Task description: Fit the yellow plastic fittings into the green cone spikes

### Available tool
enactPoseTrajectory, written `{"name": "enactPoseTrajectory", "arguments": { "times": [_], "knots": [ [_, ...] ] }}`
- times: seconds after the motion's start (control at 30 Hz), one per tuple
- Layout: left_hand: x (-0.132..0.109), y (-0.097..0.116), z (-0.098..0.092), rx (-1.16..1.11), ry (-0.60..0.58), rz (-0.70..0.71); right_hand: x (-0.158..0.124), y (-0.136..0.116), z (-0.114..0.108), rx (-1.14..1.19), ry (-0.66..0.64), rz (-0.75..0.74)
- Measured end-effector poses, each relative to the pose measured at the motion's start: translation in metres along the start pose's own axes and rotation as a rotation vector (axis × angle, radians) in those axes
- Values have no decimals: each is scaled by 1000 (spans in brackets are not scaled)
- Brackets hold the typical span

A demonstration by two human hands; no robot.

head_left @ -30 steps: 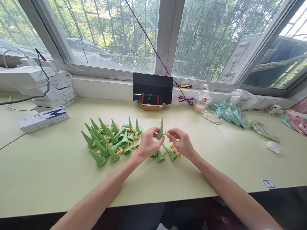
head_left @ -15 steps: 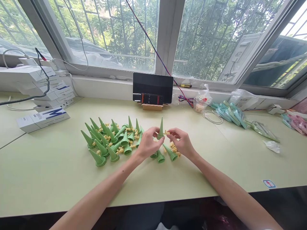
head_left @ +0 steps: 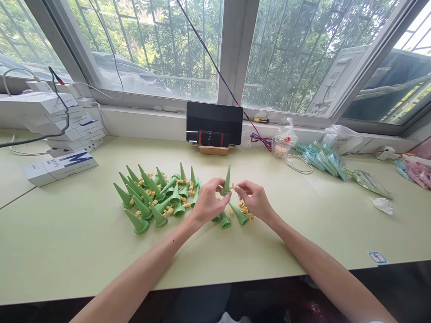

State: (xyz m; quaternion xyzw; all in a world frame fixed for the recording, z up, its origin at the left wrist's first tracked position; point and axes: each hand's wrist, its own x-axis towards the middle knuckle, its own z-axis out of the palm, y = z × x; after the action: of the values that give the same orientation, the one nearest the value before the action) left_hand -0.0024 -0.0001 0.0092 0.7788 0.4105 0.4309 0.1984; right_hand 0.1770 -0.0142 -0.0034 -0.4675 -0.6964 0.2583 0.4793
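Observation:
My left hand (head_left: 213, 197) is closed round the base of a green plastic cone spike (head_left: 227, 180), which points up with a slight tilt. At its right side, my right hand (head_left: 254, 197) pinches a small yellow valve (head_left: 232, 186) that meets the spike's side; how deep it sits I cannot tell. Under and between my hands lie several loose green spikes (head_left: 239, 214) and a little heap of yellow valves (head_left: 247, 210), partly hidden by my right hand. To the left is a large pile of green spikes (head_left: 148, 195), with yellow valves among them.
A dark tablet (head_left: 215, 117) leans by the window, a phone (head_left: 213, 138) before it. White boxes (head_left: 63, 166) are stacked at the left. Toward the right lie a coiled white cable (head_left: 298, 165), a plastic bag (head_left: 284, 141) and bagged blue-green items (head_left: 321, 159).
The yellow valve sits closer to the spike, and my right fingers have turned slightly. The spike tilts a little more to the right.

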Motion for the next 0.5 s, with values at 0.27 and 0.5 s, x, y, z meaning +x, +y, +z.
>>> {"name": "enactPoseTrajectory", "arguments": {
  "times": [0.27,0.5],
  "knots": [
    [0,0,1,6,3,22,0,0,0,-33,-3,-1],
    [0,0,0,11,-3,32,0,2,0,-62,5,1]
  ]
}}
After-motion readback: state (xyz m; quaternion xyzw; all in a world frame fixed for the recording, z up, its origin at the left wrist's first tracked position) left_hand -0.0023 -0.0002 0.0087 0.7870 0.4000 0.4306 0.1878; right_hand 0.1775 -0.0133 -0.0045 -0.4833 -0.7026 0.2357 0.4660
